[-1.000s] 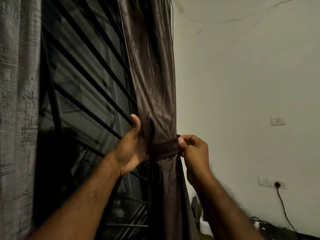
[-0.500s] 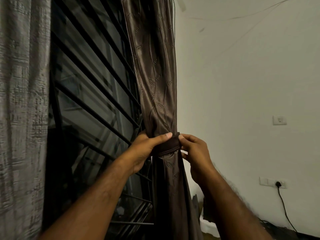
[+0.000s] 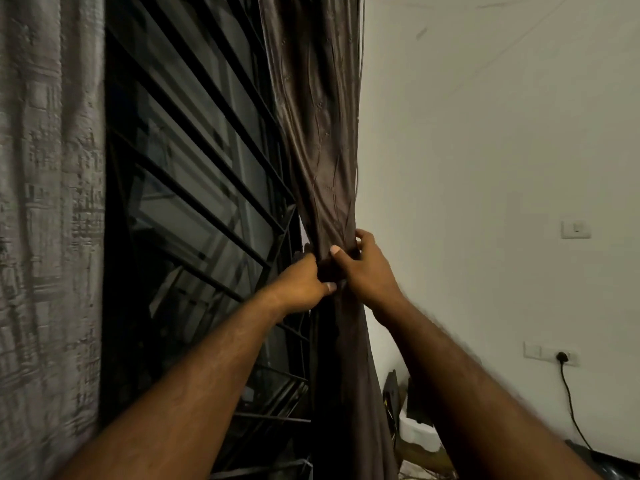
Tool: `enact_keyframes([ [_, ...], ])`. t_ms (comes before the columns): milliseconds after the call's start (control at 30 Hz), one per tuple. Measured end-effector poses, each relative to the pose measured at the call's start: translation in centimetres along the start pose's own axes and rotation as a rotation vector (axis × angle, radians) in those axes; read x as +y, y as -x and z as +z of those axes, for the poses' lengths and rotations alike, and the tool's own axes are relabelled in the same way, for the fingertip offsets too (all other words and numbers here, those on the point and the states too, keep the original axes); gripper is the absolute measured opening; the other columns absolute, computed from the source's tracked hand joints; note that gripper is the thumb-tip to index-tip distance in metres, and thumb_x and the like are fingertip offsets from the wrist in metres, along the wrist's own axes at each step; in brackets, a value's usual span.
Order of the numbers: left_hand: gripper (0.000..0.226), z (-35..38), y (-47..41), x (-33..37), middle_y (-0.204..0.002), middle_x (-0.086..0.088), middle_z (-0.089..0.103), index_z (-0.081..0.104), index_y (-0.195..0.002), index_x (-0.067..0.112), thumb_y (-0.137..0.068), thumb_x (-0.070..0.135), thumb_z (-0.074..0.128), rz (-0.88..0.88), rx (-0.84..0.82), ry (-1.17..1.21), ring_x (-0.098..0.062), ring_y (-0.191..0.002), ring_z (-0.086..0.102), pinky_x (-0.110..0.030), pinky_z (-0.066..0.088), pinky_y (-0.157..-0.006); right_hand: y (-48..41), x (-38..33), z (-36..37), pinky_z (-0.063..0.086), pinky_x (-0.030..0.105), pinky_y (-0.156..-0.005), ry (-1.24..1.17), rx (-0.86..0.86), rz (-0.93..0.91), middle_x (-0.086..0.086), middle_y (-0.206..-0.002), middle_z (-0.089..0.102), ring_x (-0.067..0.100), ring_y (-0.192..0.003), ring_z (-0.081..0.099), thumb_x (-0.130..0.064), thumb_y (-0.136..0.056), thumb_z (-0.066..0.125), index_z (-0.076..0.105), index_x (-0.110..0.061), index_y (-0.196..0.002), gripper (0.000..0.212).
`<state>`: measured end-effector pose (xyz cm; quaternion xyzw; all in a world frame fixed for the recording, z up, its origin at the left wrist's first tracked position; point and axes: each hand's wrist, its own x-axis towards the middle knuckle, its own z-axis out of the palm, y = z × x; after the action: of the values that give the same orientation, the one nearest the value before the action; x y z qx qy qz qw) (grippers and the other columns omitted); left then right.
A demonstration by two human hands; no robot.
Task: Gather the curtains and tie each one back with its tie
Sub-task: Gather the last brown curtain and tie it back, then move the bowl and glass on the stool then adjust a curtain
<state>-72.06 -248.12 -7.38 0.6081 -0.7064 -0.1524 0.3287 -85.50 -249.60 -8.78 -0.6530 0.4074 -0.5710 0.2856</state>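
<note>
step: tie (image 3: 327, 271) is being fastened round curtain (image 3: 325, 188) | left hand (image 3: 301, 285) and right hand (image 3: 367, 271) pinched on tie between them | next: ends likely to be joined

We see the gathered curtain (image 3: 325, 161) hanging between the barred window (image 3: 194, 202) on its left and the wall (image 3: 485, 168) on its right, with a second curtain (image 3: 48, 220) at the far left edge, on the other side of the window. Our left hand (image 3: 304, 285) and right hand (image 3: 367, 271) meet on the bunched fabric at its narrowest point, left hand lower and toward the window, right hand higher and toward the wall, the tie (image 3: 327, 270) showing only in the gap between them. On the wall to the right, a switch (image 3: 576, 229) sits above a socket (image 3: 562, 357) with a cable (image 3: 571, 410) hanging from it, and clutter (image 3: 415, 434) lies at the foot of the wall just right of the curtain's lower end.
</note>
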Motion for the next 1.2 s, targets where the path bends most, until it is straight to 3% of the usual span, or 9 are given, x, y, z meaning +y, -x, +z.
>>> enact_keyframes([
  [100, 0.087, -0.1, 0.4, -1.4, -0.157, -0.006, 0.030, 0.007, -0.156, 0.015, -0.091, 0.020, 0.064, -0.040, 0.049, -0.104, -0.024, -0.140, 0.035, -0.032, 0.031, -0.114, -1.2, 1.2, 0.5, 0.040, 0.050, -0.114, 0.211, 0.040, 0.031, 0.015, -0.153, 0.043, 0.034, -0.138, 0.045, -0.031, -0.096, 0.066, 0.028, -0.014, -0.156, 0.072],
  [167, 0.087, -0.1, 1.1, -2.3, -0.160, -0.007, 0.024, 0.003, -0.156, 0.015, -0.092, 0.020, 0.062, -0.052, 0.149, -0.128, -0.025, -0.143, 0.030, -0.034, 0.029, -0.116, -0.9, 1.9, 0.7, 0.037, 0.050, -0.116, 0.350, 0.132, -0.028, 0.014, -0.158, 0.035, 0.035, -0.142, 0.038, -0.029, -0.095, 0.067, 0.025, -0.014, -0.157, 0.077],
  [267, 0.071, 0.4, 2.7, -4.1, -0.153, -0.007, 0.037, 0.026, -0.152, 0.015, -0.091, 0.023, 0.061, -0.080, 0.313, -0.172, -0.027, -0.136, 0.041, -0.042, 0.038, -0.110, 0.5, 2.5, 1.5, 0.042, 0.050, -0.109, 0.529, 0.255, -0.292, 0.011, -0.152, 0.040, 0.031, -0.136, 0.041, -0.022, -0.091, 0.066, 0.037, -0.015, -0.150, 0.067],
  [333, 0.055, 0.8, 4.5, -5.4, -0.141, -0.004, 0.053, 0.045, -0.141, 0.018, -0.089, 0.023, 0.061, -0.089, 0.432, -0.208, -0.028, -0.125, 0.052, -0.042, 0.046, -0.100, 1.8, 2.7, 2.3, 0.046, 0.047, -0.105, 0.526, 0.213, -0.416, 0.011, -0.144, 0.047, 0.029, -0.128, 0.048, -0.017, -0.088, 0.067, 0.045, -0.013, -0.143, 0.060],
  [500, 0.026, 1.5, 10.1, -9.0, -0.115, -0.002, 0.067, 0.062, -0.110, 0.024, -0.083, 0.022, 0.060, -0.161, 0.609, -0.275, -0.030, -0.104, 0.062, -0.035, 0.050, -0.082, 5.5, 2.7, 4.2, 0.051, 0.041, -0.101, 0.349, 0.074, -0.410, 0.007, -0.130, 0.056, 0.019, -0.116, 0.054, -0.007, -0.087, 0.060, 0.052, -0.012, -0.133, 0.047],
  [633, 0.026, 2.5, 15.3, -13.1, -0.110, -0.004, 0.069, 0.062, -0.109, 0.024, -0.084, 0.024, 0.061, -0.296, 0.584, -0.286, -0.032, -0.101, 0.064, -0.040, 0.053, -0.085, 9.9, 3.2, 6.2, 0.053, 0.041, -0.097, 0.274, -0.020, -0.382, 0.008, -0.127, 0.060, 0.021, -0.114, 0.059, -0.007, -0.085, 0.057, 0.051, -0.012, -0.135, 0.050],
  [733, 0.023, 3.9, 19.6, -16.4, -0.108, -0.003, 0.067, 0.060, -0.108, 0.023, -0.086, 0.025, 0.061, -0.388, 0.507, -0.282, -0.029, -0.099, 0.063, -0.034, 0.049, -0.077, 14.3, 4.0, 8.2, 0.055, 0.038, -0.092, 0.246, -0.079, -0.331, 0.006, -0.126, 0.060, 0.018, -0.111, 0.060, -0.006, -0.088, 0.055, 0.050, -0.012, -0.135, 0.048],
  [967, 0.031, 7.9, 28.1, -21.5, -0.112, -0.003, 0.067, 0.058, -0.116, 0.022, -0.086, 0.029, 0.061, -0.467, 0.327, -0.312, -0.029, -0.102, 0.063, -0.034, 0.045, -0.076, 25.3, 8.7, 12.6, 0.056, 0.035, -0.084, 0.274, -0.247, -0.142, 0.004, -0.121, 0.062, 0.014, -0.100, 0.061, -0.013, -0.094, 0.056, 0.050, -0.015, -0.133, 0.040],
  [1200, 0.035, 10.8, 35.0, -25.4, -0.118, -0.010, 0.066, 0.057, -0.120, 0.014, -0.088, 0.026, 0.060, -0.553, 0.216, -0.374, -0.034, -0.110, 0.059, -0.044, 0.045, -0.096, 33.4, 15.8, 15.0, 0.054, 0.037, -0.087, 0.360, -0.464, 0.074, 0.005, -0.124, 0.061, 0.017, -0.101, 0.061, -0.016, -0.098, 0.056, 0.052, -0.016, -0.133, 0.035],
])
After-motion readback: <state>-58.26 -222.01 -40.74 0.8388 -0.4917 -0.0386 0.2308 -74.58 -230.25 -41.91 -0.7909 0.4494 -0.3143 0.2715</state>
